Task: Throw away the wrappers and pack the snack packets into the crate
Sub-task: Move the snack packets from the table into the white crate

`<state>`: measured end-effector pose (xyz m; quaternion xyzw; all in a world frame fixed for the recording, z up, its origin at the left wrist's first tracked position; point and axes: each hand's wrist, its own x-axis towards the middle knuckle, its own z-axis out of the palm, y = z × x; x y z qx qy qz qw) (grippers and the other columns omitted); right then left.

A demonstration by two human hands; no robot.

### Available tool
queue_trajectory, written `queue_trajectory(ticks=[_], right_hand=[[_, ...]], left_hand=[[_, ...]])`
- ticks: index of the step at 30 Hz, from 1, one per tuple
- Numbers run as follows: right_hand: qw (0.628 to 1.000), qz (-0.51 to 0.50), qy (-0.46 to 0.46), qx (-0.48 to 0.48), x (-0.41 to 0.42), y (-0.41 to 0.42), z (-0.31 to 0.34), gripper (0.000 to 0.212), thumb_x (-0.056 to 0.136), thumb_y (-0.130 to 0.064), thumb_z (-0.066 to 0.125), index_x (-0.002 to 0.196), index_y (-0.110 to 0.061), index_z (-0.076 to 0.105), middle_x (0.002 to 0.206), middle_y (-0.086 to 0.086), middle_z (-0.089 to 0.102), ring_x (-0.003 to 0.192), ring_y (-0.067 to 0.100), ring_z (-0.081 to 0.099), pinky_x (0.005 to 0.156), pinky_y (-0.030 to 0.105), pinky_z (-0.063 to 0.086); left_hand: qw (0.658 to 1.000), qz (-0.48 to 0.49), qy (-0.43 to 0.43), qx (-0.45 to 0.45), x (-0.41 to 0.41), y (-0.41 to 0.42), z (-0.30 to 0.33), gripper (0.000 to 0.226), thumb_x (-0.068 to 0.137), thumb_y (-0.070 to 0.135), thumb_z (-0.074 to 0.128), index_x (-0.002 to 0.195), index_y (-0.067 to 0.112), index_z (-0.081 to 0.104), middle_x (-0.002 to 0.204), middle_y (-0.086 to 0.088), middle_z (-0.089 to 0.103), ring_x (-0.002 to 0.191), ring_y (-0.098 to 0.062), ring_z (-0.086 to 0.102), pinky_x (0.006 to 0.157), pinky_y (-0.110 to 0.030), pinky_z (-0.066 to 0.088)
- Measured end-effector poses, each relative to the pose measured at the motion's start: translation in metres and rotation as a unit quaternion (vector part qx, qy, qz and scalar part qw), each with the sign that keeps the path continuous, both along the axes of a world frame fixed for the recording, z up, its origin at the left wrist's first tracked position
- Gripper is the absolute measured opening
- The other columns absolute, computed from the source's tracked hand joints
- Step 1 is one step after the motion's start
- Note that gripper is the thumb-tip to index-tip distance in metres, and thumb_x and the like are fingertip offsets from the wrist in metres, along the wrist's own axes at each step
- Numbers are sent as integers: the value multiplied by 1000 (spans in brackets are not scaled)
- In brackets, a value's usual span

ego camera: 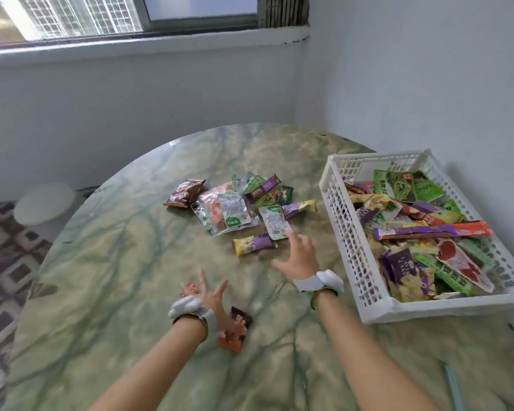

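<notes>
A pile of snack packets (pixel 238 203) lies in the middle of the round table (pixel 116 277). Nearest me is a purple and yellow bar (pixel 254 244). My right hand (pixel 298 256) hovers over the table just right of that bar, fingers spread, holding nothing. My left hand (pixel 212 295) is lower left with its fingers splayed. A brown and orange wrapper (pixel 238 327) sits under its thumb side, and a red scrap (pixel 189 289) shows behind the fingers; blur hides whether the hand grips them. The white crate (pixel 339 221) at the right holds several packets.
The table sits in a corner, with a wall and window sill behind it and a wall right beside the crate. A white round stool (pixel 43 203) stands on the patterned floor at the left. A pale strip (pixel 453 384) lies at the table's near right.
</notes>
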<state>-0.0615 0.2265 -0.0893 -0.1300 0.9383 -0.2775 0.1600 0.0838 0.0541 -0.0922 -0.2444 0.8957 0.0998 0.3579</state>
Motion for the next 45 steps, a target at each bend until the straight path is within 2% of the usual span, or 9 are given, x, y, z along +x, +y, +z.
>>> queue_trajectory(ticks=[7, 14, 19, 24, 30, 34, 37, 40, 45], right_hand=[[981, 119, -13, 152, -55, -79, -39, 113, 50, -76, 73, 146, -49, 19, 159, 12, -15, 145, 43, -14, 114, 59, 15], [976, 93, 132, 144, -31, -79, -53, 35, 72, -37, 67, 103, -23, 64, 135, 5, 45, 126, 32, 44, 91, 40, 44], [981, 91, 131, 108, -12, -59, -33, 27, 72, -31, 67, 94, -15, 61, 110, 3, 53, 90, 31, 58, 67, 34, 48], [975, -109, 146, -123, -24, 34, 36, 26, 69, -31, 80, 81, -13, 66, 77, 1, 65, 66, 17, 60, 59, 24, 47], [916, -300, 163, -212, -58, 180, 120, 35, 73, -51, 74, 79, -18, 65, 74, -3, 70, 72, 16, 66, 68, 30, 53], [927, -314, 135, -154, -103, 238, 140, 47, 74, -62, 68, 95, -21, 67, 92, -2, 72, 86, 20, 66, 76, 33, 52], [940, -285, 125, -139, -120, 269, 140, 50, 85, -57, 58, 125, -27, 53, 131, -3, 60, 116, 19, 58, 97, 34, 45], [940, -297, 111, -122, -115, 289, 128, 26, 89, -41, 58, 109, -26, 64, 115, -2, 68, 98, 17, 63, 81, 29, 46], [942, -286, 57, -164, -103, 308, 77, 23, 79, -50, 56, 79, -31, 70, 76, -8, 74, 78, 14, 71, 75, 46, 59]], left_hand=[[991, 17, 128, 17, 14, -33, -31, 59, 75, 49, 67, 128, 34, 45, 146, -7, 32, 130, -37, 31, 87, -39, 46], [967, 47, 236, 86, 8, -42, -32, 33, 73, 21, 70, 105, 20, 60, 112, -1, 53, 99, -27, 55, 68, -26, 36], [937, 129, 279, 168, -6, -38, -14, 21, 74, 3, 65, 83, 22, 61, 90, -8, 64, 76, -29, 67, 56, -32, 50], [750, 366, 284, 472, -59, 17, 48, 36, 64, -21, 75, 82, 3, 56, 72, -16, 64, 43, -19, 65, 41, -36, 56], [736, 272, 285, 550, -144, 110, 95, 41, 59, -6, 86, 87, 9, 61, 83, -12, 71, 64, -20, 70, 52, -30, 56], [647, 311, 245, 652, -214, 176, 123, 46, 66, -8, 82, 102, 5, 56, 95, -26, 71, 65, -32, 72, 63, -42, 61], [713, 283, 283, 575, -264, 213, 118, 83, 65, 33, 86, 133, 22, 41, 122, -16, 60, 88, -24, 65, 86, -43, 56], [777, 269, 266, 503, -276, 221, 97, 96, 66, 46, 80, 144, 28, 28, 136, -7, 48, 121, -28, 51, 105, -49, 42], [741, 288, 298, 528, -252, 199, 72, 33, 89, 16, 66, 119, 9, 55, 101, -13, 66, 89, -26, 66, 83, -42, 58]])
